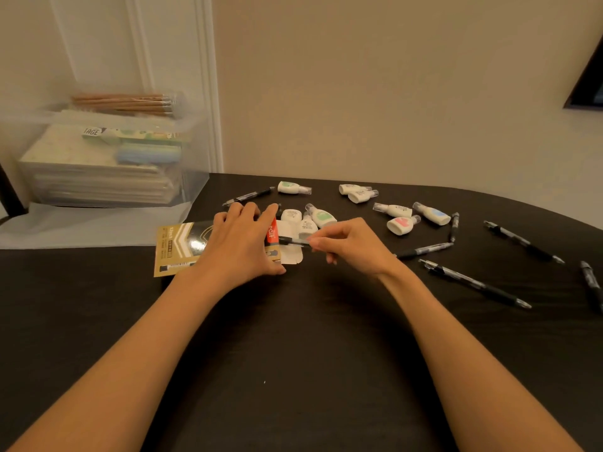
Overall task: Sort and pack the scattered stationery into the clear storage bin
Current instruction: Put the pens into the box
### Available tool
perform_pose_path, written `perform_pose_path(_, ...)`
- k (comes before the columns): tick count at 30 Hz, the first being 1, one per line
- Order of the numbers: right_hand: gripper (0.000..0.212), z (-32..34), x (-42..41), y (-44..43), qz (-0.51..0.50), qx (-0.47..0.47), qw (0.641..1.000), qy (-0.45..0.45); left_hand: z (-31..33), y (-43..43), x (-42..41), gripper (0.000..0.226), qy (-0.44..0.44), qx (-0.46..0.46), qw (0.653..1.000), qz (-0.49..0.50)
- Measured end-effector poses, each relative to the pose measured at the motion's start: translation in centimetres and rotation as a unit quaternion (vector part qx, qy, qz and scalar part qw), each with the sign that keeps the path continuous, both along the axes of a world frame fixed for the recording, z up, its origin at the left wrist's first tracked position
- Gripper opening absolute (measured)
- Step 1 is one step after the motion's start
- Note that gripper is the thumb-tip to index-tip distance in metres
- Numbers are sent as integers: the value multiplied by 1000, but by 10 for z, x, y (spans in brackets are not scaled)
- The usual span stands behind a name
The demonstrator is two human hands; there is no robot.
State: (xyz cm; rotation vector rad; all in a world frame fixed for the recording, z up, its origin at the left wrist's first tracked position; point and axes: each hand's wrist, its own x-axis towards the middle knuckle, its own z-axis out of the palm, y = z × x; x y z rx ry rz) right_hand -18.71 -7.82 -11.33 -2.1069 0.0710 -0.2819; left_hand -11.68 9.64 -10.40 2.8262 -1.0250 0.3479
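Note:
A gold and black pen box (pixel 177 247) lies on the dark table, its white end flap open toward the right. My left hand (pixel 243 239) grips the box near that open end. My right hand (pixel 349 244) pinches a black pen (pixel 293 242) whose far end points into the box opening. The clear storage bin (pixel 98 151) stands at the back left, holding stacked paper pads, coloured packs and a bundle of pencils on top.
Several white correction-tape dispensers (pixel 396 210) lie scattered behind my hands. Several black pens (pixel 476 283) lie loose on the right of the table, one more (pixel 249 195) at the back. The bin's clear lid (pixel 91 223) lies flat in front of the bin.

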Motion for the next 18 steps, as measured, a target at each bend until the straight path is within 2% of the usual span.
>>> perform_pose_path(2,8,0,1,8,9,48,999,-15,-1,-3,-2,104,3,6,1000,-22)
perform_pose_path(4,8,3,1,11,30,143,989,-16,-1,-4,-2,104,5,10,999,-30)
perform_pose_path(7,15,7,-2,8,55,313,948,-4,-1,-2,0,105,8,7,1000,-22)
perform_pose_path(9,18,6,-3,6,47,330,943,-6,0,0,0,105,11,1,1000,-17)
perform_pose_path(13,13,3,-2,11,18,269,962,-30,2,0,-1,104,9,-9,1000,-18)
perform_pose_path(16,13,-1,1,20,-7,104,993,-60,2,-2,-3,104,11,-19,999,-28)
perform_pose_path(18,17,-5,6,26,-13,-1,999,-52,2,-3,-5,103,10,-18,999,-37)
